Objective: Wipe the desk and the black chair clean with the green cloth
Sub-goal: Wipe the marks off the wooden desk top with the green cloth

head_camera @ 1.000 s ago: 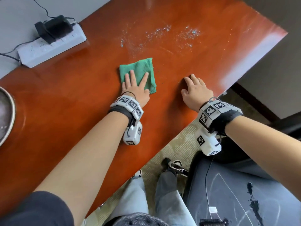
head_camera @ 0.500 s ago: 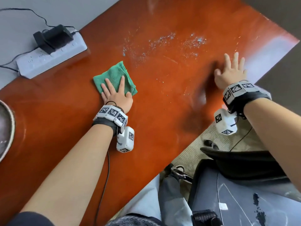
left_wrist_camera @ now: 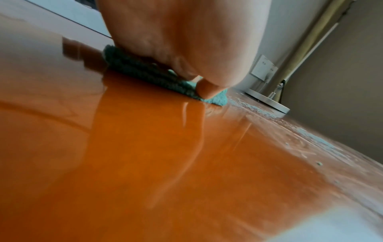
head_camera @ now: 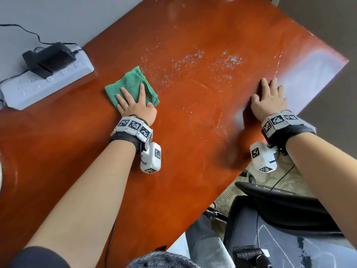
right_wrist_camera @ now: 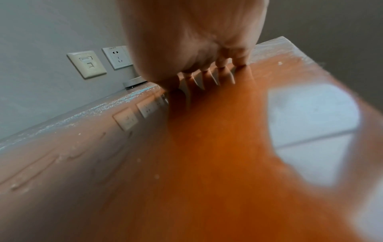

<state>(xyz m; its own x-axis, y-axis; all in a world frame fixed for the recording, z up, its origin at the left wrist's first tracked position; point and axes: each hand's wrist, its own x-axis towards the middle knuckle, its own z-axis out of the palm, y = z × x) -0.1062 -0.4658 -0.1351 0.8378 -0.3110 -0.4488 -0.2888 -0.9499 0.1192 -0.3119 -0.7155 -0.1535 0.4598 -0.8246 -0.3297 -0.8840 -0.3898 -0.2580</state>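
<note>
On the desk: your two hands lie well apart, one on the cloth, one on bare wood.
Left hand [head_camera: 136,105]: your fingers are straight and spread, pressing the cloth [head_camera: 131,84] flat; you curl round nothing. In the left wrist view your thumb tip touches the cloth's near edge.
Cloth: green, folded, flat on the desk [head_camera: 193,161], between the power strip [head_camera: 44,85] and the droplets [head_camera: 202,62], its right corner just beside them.
Right hand [head_camera: 269,100]: your palm is down near the desk's right edge, fingers straight and slightly spread, holding nothing. The right wrist view is blurred, but the fingertips [right_wrist_camera: 240,61] seem to touch the wood.
Droplets: a scattered patch beyond and between your hands, with a few specks nearer you.
Power strip: white, at the desk's far left, a black adapter [head_camera: 50,59] plugged into it.
Chair [head_camera: 280,219]: black, at lower right beside the desk, below your right forearm.
</note>
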